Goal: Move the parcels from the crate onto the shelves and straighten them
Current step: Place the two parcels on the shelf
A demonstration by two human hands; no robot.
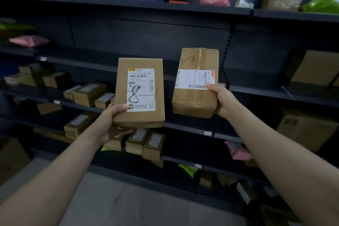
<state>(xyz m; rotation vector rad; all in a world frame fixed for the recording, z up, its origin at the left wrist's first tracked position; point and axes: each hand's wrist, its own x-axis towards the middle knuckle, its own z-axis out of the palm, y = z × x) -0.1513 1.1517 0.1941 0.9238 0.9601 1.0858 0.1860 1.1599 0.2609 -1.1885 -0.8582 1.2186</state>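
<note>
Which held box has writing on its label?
The left box, in the left hand; the right box, in the right hand, is marked on bare cardboard.

Dim storeroom with dark metal shelves (183,7) across the whole view.
The shelves run in several tiers from top to floor level, backed by dark grey panels (146,40). A slotted upright (227,47) divides two bays right of centre. Below lies a pale grey floor (128,205). Light is low and even; the edges look blurred.
</note>
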